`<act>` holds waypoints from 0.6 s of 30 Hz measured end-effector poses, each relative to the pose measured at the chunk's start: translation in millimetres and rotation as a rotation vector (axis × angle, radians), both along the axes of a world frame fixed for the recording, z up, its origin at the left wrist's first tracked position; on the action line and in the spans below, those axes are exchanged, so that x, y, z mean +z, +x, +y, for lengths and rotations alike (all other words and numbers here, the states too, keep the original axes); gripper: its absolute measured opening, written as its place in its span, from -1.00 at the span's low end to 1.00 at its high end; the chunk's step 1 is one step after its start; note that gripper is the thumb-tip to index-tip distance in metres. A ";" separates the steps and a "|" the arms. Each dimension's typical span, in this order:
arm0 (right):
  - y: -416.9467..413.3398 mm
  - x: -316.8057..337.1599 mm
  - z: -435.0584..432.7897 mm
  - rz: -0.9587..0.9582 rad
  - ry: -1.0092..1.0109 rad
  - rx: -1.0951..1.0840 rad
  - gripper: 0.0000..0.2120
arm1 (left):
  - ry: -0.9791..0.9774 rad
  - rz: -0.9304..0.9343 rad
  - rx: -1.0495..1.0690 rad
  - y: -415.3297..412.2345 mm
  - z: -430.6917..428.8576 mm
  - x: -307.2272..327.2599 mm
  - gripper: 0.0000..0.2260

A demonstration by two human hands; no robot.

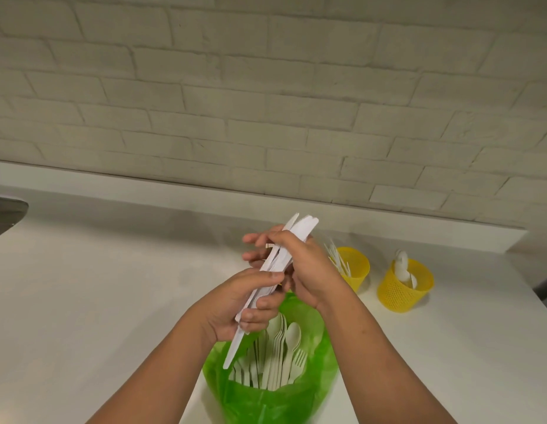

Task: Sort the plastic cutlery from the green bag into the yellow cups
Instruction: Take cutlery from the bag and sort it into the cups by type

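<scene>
A bundle of white plastic knives (pixel 299 231) is held above the open green bag (pixel 312 390). My left hand (pixel 238 301) grips the bundle's lower part, and my right hand (pixel 299 264) curls round its upper part, blades pointing up toward the wall. Inside the bag lie several pale spoons and forks (pixel 284 353). To the right stand two yellow mesh cups: the nearer-to-centre cup (pixel 356 267) holds forks, the right cup (pixel 400 292) holds spoons.
The white counter (pixel 97 301) runs back to a raised ledge below a white brick wall (pixel 266 87). A metal sink edge (pixel 6 212) shows at the far left. The counter's right edge drops off beyond the cups.
</scene>
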State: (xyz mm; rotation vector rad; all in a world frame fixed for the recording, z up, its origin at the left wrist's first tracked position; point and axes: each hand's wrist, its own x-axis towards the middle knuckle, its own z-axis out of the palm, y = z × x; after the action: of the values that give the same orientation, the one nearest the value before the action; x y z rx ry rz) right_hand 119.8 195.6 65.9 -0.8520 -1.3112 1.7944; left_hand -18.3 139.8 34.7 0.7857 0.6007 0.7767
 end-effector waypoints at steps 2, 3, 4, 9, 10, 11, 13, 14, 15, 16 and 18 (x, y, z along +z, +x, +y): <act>3.1 -4.0 -2.0 0.002 0.017 0.057 -0.73 | 0.003 0.010 -0.030 2.9 -1.7 -0.5 -0.76; 5.2 -4.0 -3.3 -0.003 0.016 0.082 -0.70 | 0.006 0.022 -0.030 5.4 -2.9 -0.5 -0.79; 7.6 -3.5 -3.8 -0.020 0.016 0.107 -0.69 | 0.012 0.027 -0.021 8.3 -4.4 0.3 -0.82; 17.4 1.1 -4.8 -0.181 0.077 0.237 -0.68 | 0.030 0.081 0.016 19.4 -6.0 11.1 -0.71; 19.1 0.5 -3.8 -0.166 0.086 0.243 -0.68 | 0.034 0.089 0.022 20.2 -5.3 11.9 -0.69; 21.0 -0.9 -3.3 -0.126 0.081 0.238 -0.67 | 0.045 0.099 0.042 20.6 -4.3 12.2 -0.68; 23.5 -7.5 -3.7 0.001 -0.002 0.218 -0.47 | 0.063 0.120 0.103 23.0 -1.1 13.5 -0.67; 24.4 -12.2 -4.5 0.066 -0.082 0.218 -0.30 | 0.063 0.115 0.155 25.0 1.2 15.1 -0.66; 25.6 -17.4 -6.4 0.123 -0.169 0.224 -0.16 | 0.059 0.093 0.221 27.5 3.6 17.2 -0.66; 27.1 -22.3 -9.4 0.148 -0.245 0.232 -0.08 | 0.061 0.061 0.297 30.2 6.1 20.3 -0.68; 31.4 -34.8 -15.3 0.092 -0.316 0.261 -0.10 | 0.079 0.008 0.471 34.9 12.4 25.7 -0.68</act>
State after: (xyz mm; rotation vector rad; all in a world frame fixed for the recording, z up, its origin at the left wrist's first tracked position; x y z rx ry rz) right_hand 151.2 180.3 31.0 -0.7790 -1.1372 2.2619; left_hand 16.6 152.2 60.4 0.7275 0.7792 1.2344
